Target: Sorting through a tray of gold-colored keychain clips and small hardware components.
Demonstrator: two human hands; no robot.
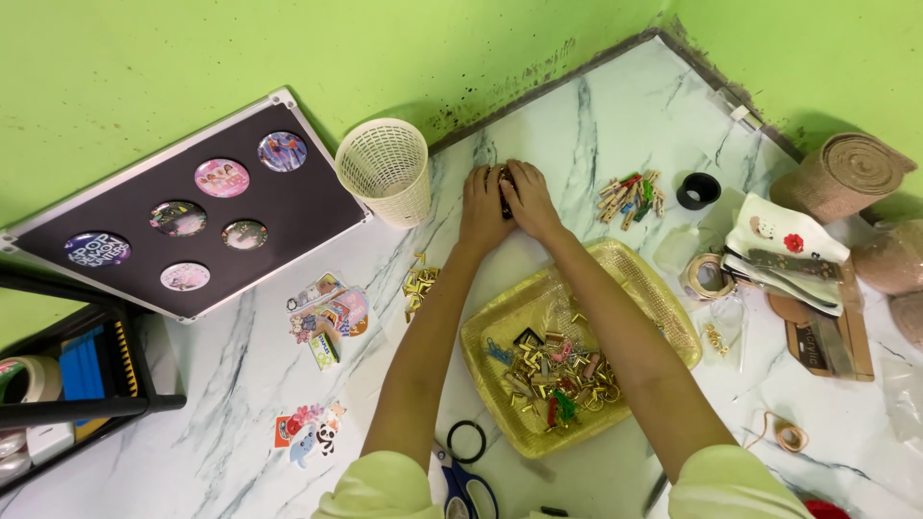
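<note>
Hands: left hand [483, 207] and right hand [529, 202] pressed together, pinching a small dark object [505, 190].
Object: 12 o'clock of the yellow tray [663, 303].
Basket: cream basket [386, 169], 9 o'clock of hands.

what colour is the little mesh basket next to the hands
The mesh basket is cream, an off-white plastic lattice; the head view shows it plainly, just beside the left hand.

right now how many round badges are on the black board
6. All on the black board leaning on the green wall: top right, upper middle, centre, right of centre, far left, bottom. None looks hidden.
</note>
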